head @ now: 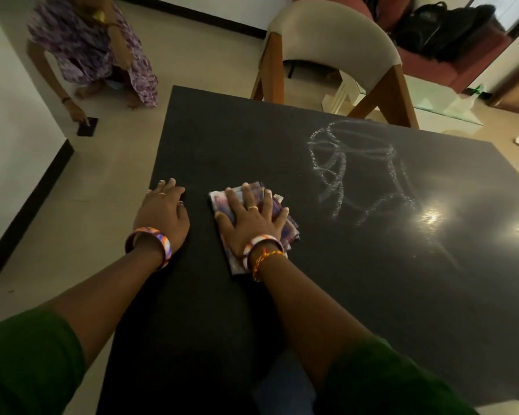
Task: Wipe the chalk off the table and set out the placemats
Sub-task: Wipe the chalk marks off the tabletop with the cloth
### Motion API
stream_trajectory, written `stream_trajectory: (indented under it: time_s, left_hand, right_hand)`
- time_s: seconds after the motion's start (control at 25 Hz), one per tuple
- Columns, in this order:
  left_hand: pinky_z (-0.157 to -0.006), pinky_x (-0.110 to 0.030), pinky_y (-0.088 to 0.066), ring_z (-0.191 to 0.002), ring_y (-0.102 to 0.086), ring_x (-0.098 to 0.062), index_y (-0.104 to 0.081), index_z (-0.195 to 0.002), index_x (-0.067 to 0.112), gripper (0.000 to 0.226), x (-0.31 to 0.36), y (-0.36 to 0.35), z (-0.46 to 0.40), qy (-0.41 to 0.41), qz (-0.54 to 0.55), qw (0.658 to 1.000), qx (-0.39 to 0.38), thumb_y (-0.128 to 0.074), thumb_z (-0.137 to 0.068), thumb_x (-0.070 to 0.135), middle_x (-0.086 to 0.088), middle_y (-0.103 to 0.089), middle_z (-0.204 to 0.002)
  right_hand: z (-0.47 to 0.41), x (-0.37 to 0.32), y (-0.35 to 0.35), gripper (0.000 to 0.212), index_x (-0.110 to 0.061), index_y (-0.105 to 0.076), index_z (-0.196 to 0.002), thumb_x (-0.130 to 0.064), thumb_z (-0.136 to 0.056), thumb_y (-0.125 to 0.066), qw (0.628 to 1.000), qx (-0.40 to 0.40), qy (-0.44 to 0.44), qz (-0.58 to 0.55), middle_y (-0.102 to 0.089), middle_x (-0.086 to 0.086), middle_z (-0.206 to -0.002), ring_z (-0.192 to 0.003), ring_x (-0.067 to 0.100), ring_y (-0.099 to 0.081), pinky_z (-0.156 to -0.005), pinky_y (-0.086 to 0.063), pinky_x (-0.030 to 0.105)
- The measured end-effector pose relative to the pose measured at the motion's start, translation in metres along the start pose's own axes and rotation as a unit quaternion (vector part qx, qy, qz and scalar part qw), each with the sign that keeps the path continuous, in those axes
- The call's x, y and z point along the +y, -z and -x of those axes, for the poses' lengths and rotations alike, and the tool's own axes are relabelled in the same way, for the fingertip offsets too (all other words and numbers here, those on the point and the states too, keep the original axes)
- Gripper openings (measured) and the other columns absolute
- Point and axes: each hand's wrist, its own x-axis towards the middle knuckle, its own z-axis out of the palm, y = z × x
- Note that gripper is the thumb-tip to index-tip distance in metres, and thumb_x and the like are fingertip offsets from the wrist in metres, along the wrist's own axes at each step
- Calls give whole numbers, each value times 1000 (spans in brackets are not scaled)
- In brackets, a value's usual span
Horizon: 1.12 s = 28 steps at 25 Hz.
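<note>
A: Cloth (277, 218), which way?
B: Folded wad, long axis running from the near edge of the table (252, 139) toward the far right, roughly in line with the forearm. It lies flat on the dark top, left of centre.
A: Look?
B: Crumpled, purple-and-white print. The right hand (252, 220) presses on it, fingers straight and spread, covering most of it.
A: Left hand (162, 211)?
B: Flat on bare tabletop near the left edge, fingers relaxed, grasping nothing, just beside the cloth.
A: Chalk?
B: White chalk scribble (360, 172), looping lines, right of the cloth and apart from it.
A: Surroundings?
B: Chair (333, 40) at the far edge. A crouching person (93, 46) on the floor far left touches a phone (87, 126). Bags (444, 31) on a red sofa behind.
</note>
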Motion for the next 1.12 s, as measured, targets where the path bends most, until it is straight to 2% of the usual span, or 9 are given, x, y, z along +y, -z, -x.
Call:
stream_trajectory:
  time_s: [0.16, 0.32, 0.4, 0.52, 0.64, 0.76, 0.88, 1.0, 1.12]
  left_hand:
    - [-117, -35, -16, -141, -23, -23, -45, -135, 5, 40, -1, 2, 0, -10, 4, 1000, -9, -40, -95, 9, -12, -33, -149]
    - [-116, -32, -11, -141, -25, -20, -51, -130, 8, 37, 15, -4, 4, -90, 15, 996, -27, -42, -95, 8, -9, -37, -147]
    - [-117, -33, -12, -141, -23, -20, -48, -132, 9, 38, 34, -11, 0, -114, 11, 992, -47, -43, -95, 10, -8, -34, -149]
    - [-117, -34, -11, -143, -17, -20, -41, -138, 11, 42, 65, -29, -15, -123, -20, 989, -84, -42, -96, 16, -7, -26, -152]
    - [-117, -34, -10, -144, -14, -21, -37, -140, 9, 44, 99, -50, -34, -118, -33, 987, -106, -41, -97, 17, -8, -23, -154]
    - [-117, -33, -10, -144, -15, -21, -37, -140, 9, 44, 124, -66, -47, -130, -34, 985, -111, -39, -97, 16, -8, -24, -153]
    - [-117, -32, -9, -144, -15, -19, -36, -141, 10, 43, 127, -72, -47, -134, -22, 984, -112, -37, -98, 16, -7, -24, -153]
    - [-117, -31, -9, -144, -15, -17, -35, -142, 11, 44, 125, -71, -44, -131, -22, 985, -106, -35, -98, 18, -5, -24, -154]
    - [-117, -31, -11, -143, -17, -18, -36, -141, 11, 43, 129, -73, -44, -129, -39, 987, -90, -35, -99, 18, -5, -26, -153]
  right_hand:
    - [-12, 92, 11, 59, -46, -9, -148, -63, -93, -21, 980, 53, -181, -55, 5, -12, -159, -145, 29, 15, -103, 13, 70]
    - [57, 234, 24, 65, -51, -1, -145, -68, -84, -11, 923, 77, -376, -16, 4, -10, -160, -144, 36, 11, -99, 7, 77]
    - [85, 254, 32, 66, -46, -1, -147, -68, -85, -12, 890, 75, -444, -71, 5, -7, -160, -143, 39, 14, -99, 11, 74]
    - [74, 204, 28, 61, -41, -6, -149, -61, -93, -19, 895, 77, -429, -89, 8, -5, -160, -143, 37, 17, -103, 9, 71]
    - [41, 128, 17, 58, -44, -7, -149, -58, -95, -23, 966, 57, -247, -57, 10, -8, -159, -143, 33, 20, -104, 13, 68]
    - [22, 125, 18, 58, -45, -7, -148, -61, -94, -23, 990, 37, -131, -22, 8, -11, -159, -144, 30, 20, -107, 14, 65]
    - [31, 192, 29, 59, -47, -10, -148, -63, -93, -23, 971, 75, -224, -33, 5, -14, -159, -145, 27, 14, -110, 10, 64]
    - [68, 266, 45, 60, -45, -11, -148, -63, -93, -23, 919, 97, -373, -87, 5, -12, -160, -145, 28, 13, -109, 7, 66]
    - [84, 283, 50, 60, -43, -10, -150, -61, -94, -22, 884, 89, -446, -104, 6, -8, -160, -144, 34, 14, -108, 8, 68]
